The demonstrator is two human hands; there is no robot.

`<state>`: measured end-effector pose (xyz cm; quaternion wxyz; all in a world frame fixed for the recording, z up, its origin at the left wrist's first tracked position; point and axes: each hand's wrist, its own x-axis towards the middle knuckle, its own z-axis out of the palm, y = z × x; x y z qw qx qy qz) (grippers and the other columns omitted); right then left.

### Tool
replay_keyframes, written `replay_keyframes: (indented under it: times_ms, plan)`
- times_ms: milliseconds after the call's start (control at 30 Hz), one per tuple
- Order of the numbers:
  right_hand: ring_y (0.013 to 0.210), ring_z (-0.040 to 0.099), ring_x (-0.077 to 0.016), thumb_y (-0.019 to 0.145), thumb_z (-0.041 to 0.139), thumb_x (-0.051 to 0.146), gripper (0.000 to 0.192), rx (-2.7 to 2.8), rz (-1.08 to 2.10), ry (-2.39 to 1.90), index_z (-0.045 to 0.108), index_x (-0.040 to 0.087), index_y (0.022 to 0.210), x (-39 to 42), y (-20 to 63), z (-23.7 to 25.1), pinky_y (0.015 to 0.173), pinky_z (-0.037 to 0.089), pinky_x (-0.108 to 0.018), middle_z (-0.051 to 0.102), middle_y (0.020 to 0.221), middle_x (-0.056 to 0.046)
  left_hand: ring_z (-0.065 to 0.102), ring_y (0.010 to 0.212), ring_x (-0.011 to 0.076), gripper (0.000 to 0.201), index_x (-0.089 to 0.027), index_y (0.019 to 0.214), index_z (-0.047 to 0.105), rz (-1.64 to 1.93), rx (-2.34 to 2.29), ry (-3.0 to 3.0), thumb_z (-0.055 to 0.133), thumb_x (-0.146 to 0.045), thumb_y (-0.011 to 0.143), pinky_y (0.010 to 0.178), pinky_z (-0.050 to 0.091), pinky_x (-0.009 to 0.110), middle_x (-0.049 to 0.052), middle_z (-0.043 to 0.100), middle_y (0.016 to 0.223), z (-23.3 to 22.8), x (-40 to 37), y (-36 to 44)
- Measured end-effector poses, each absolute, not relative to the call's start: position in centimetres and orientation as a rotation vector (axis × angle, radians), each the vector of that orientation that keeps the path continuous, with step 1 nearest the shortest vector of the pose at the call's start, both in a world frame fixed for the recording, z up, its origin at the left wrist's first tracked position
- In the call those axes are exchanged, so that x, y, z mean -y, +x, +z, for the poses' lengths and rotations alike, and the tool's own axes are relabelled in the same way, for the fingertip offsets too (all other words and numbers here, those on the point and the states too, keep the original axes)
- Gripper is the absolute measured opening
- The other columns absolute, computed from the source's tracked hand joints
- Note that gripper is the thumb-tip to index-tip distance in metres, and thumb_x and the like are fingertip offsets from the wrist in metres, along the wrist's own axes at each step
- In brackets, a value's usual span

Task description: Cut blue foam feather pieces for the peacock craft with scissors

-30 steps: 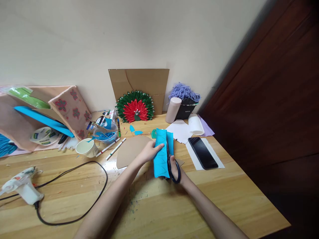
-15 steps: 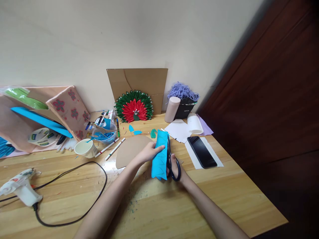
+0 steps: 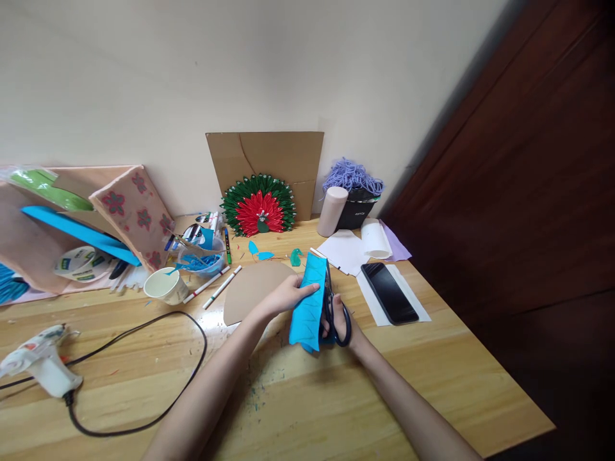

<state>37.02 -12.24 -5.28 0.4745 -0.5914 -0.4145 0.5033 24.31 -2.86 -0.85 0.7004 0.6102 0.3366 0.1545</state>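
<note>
The blue sheet is pinched in your left hand, thumb across its face; your right hand grips the scissors at its right edge. For a clean cut, I'd keep it taut, turning it with the left hand. Count 1 sheet, layers unclear, and 1 pair of scissors; beyond your left hand, 2 blue leaf shapes; left of it, 1 brown card, then 2 loose white markers; right of your right hand, 1 phone.
</note>
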Motion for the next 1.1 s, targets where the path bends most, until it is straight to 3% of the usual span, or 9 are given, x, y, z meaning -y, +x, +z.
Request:
replay_keyframes:
  times_ms: [233, 433, 500, 567, 633, 833, 967, 1100]
  plan:
    - [0.025, 0.04, -0.0111, 0.06, 0.034, 0.088, 0.067, 0.846, 1.169, -1.507, 0.044, 0.022, 0.06, 12.0, 36.9, -6.2, 0.028, 0.032, -0.022, 0.038, 0.031, 0.006, 0.06, 0.073, 0.0194, 0.046, -0.011, 0.08, 0.064, 0.35, -0.764, 1.368, 0.067, -0.054, 0.066, 0.065, 0.047, 0.028, 0.006, 0.067, 0.077, -1.0, 2.8, 24.3]
    - [0.024, 0.039, -0.0104, 0.061, 0.028, 0.087, 0.067, 0.72, 1.048, -1.457, 0.041, 0.022, 0.065, 10.8, 38.5, -6.0, 0.027, 0.032, -0.021, 0.034, 0.031, 0.009, 0.053, 0.064, 0.0135, 0.047, -0.012, 0.082, 0.061, 0.323, -0.722, 1.383, 0.065, -0.056, 0.067, 0.063, 0.043, 0.025, 0.002, 0.061, 0.073, 0.3, 2.0, 23.2]
    - [0.029, 0.045, -0.0116, 0.064, 0.041, 0.081, 0.059, 0.769, 0.975, -1.475, 0.041, 0.022, 0.067, 10.7, 39.6, -5.6, 0.032, 0.037, -0.022, 0.04, 0.036, 0.008, 0.049, 0.061, 0.012, 0.045, -0.013, 0.075, 0.059, 0.38, -0.805, 1.497, 0.063, -0.057, 0.068, 0.058, 0.039, 0.023, 0.0, 0.057, 0.068, 0.8, 1.2, 22.2]
    - [0.037, 0.051, -0.0128, 0.06, 0.064, 0.067, 0.052, 0.812, 0.904, -1.533, 0.041, 0.022, 0.071, 10.8, 40.6, -5.2, 0.038, 0.042, -0.024, 0.05, 0.045, 0.006, 0.044, 0.058, 0.0108, 0.042, -0.015, 0.069, 0.057, 0.455, -0.88, 1.596, 0.06, -0.056, 0.07, 0.054, 0.034, 0.022, -0.002, 0.052, 0.063, 1.1, 0.3, 21.2]
    - [0.043, 0.056, -0.0144, 0.054, 0.074, 0.056, 0.051, 0.88, 0.788, -1.656, 0.043, 0.022, 0.074, 11.0, 41.6, -5.1, 0.044, 0.044, -0.027, 0.059, 0.057, 0.003, 0.041, 0.057, 0.0106, 0.04, -0.015, 0.066, 0.055, 0.464, -0.904, 1.663, 0.059, -0.055, 0.071, 0.052, 0.031, 0.022, -0.003, 0.048, 0.061, 1.1, -0.3, 20.5]
    - [0.073, 0.065, -0.0231, 0.057, 0.074, 0.043, 0.037, 1.088, 0.647, -1.929, 0.05, 0.022, 0.076, 11.3, 41.9, -5.7, 0.065, 0.047, -0.032, 0.069, 0.075, -0.004, 0.038, 0.054, 0.0105, 0.039, -0.015, 0.058, 0.054, 0.295, -0.939, 1.655, 0.063, -0.052, 0.066, 0.05, 0.028, 0.023, -0.004, 0.045, 0.055, -1.5, 0.8, 22.2]
    - [0.074, 0.065, -0.0228, 0.062, 0.07, 0.037, 0.028, 1.106, 0.621, -2.035, 0.051, 0.023, 0.077, 11.1, 40.6, -6.5, 0.062, 0.044, -0.03, 0.069, 0.077, -0.004, 0.039, 0.051, 0.0112, 0.038, -0.016, 0.053, 0.051, 0.358, -1.022, 1.55, 0.064, -0.05, 0.064, 0.049, 0.028, 0.023, -0.005, 0.042, 0.048, -4.1, 2.4, 25.3]
    - [0.073, 0.065, -0.0227, 0.067, 0.064, 0.037, 0.024, 1.046, 0.582, -1.923, 0.052, 0.022, 0.08, 10.8, 41.1, -6.7, 0.062, 0.045, -0.029, 0.069, 0.076, -0.005, 0.049, 0.057, 0.0143, 0.039, -0.013, 0.068, 0.059, 0.438, -0.954, 1.486, 0.055, -0.052, 0.072, 0.055, 0.038, 0.025, -0.001, 0.056, 0.058, -5.2, 3.1, 27.1]
